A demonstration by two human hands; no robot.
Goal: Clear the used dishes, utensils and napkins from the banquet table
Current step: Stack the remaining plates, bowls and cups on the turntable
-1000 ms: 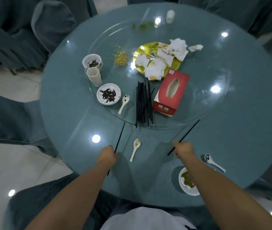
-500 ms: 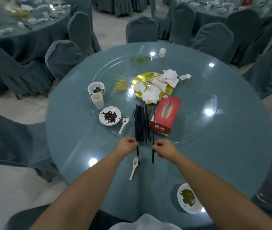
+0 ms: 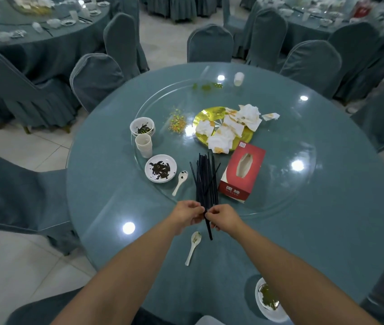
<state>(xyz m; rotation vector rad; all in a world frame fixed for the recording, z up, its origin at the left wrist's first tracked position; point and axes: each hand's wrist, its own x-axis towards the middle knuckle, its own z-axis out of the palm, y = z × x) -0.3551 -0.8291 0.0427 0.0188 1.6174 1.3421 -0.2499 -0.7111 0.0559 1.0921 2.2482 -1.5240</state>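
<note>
My left hand (image 3: 187, 214) and my right hand (image 3: 224, 216) meet at the near rim of the glass turntable (image 3: 280, 207), both pinching a pair of black chopsticks (image 3: 208, 228) whose ends hang below my fingers. Just beyond lies a bundle of several black chopsticks (image 3: 205, 179) on the turntable. A white spoon (image 3: 193, 247) lies on the tablecloth below my hands. Another spoon (image 3: 180, 182) sits beside a dirty saucer (image 3: 161, 168). Stacked cups (image 3: 144, 145), a bowl (image 3: 142, 126) and a gold plate (image 3: 203, 116) with crumpled napkins (image 3: 230, 127) lie farther back.
A red tissue box (image 3: 242, 172) stands right of the chopstick bundle. A dirty dish (image 3: 268, 301) sits at the near table edge by my right forearm. Food scraps (image 3: 178, 123) and a small cup (image 3: 238, 79) lie farther off. Covered chairs (image 3: 97, 78) ring the table.
My hands, each holding one chopstick apart at the near edge, came together at the turntable rim; the two chopsticks are now held as a pair by the bundle. The camera view lifted.
</note>
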